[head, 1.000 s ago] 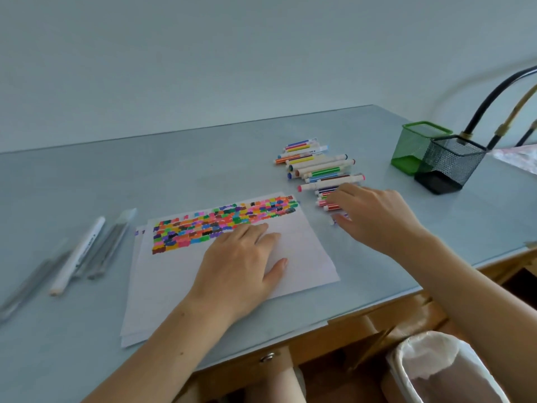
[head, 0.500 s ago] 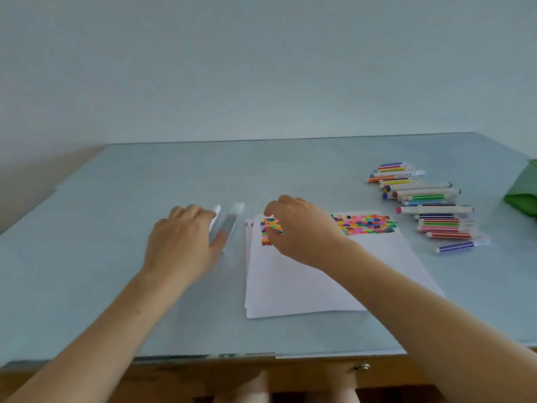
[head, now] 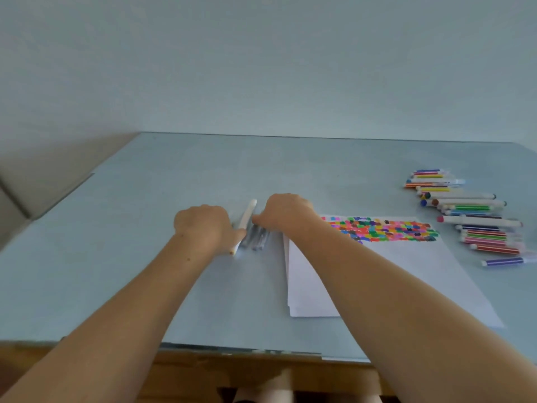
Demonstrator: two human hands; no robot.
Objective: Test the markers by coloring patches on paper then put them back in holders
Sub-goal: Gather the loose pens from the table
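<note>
A white marker (head: 247,219) and several clear grey pens (head: 259,239) lie side by side on the blue-grey table (head: 220,170), between my two hands. My left hand (head: 203,225) sits just left of them, its thumb against the white marker and its fingers hidden behind the knuckles. My right hand (head: 286,212) curls over the far ends of the grey pens, thumb at their side. The white paper (head: 406,271) with its band of coloured patches (head: 383,230) lies to the right. A pile of capped coloured markers (head: 470,212) lies beyond the paper's right edge.
The table's front edge (head: 238,349) runs above a wooden frame. A wall meets the table along the back, and a beige ledge (head: 43,184) stands at the far left. No holders are in view.
The view has swung left since a second ago. Both hands left the paper and coloured markers and closed in on the white marker and grey pens, which now lie bunched between them.
</note>
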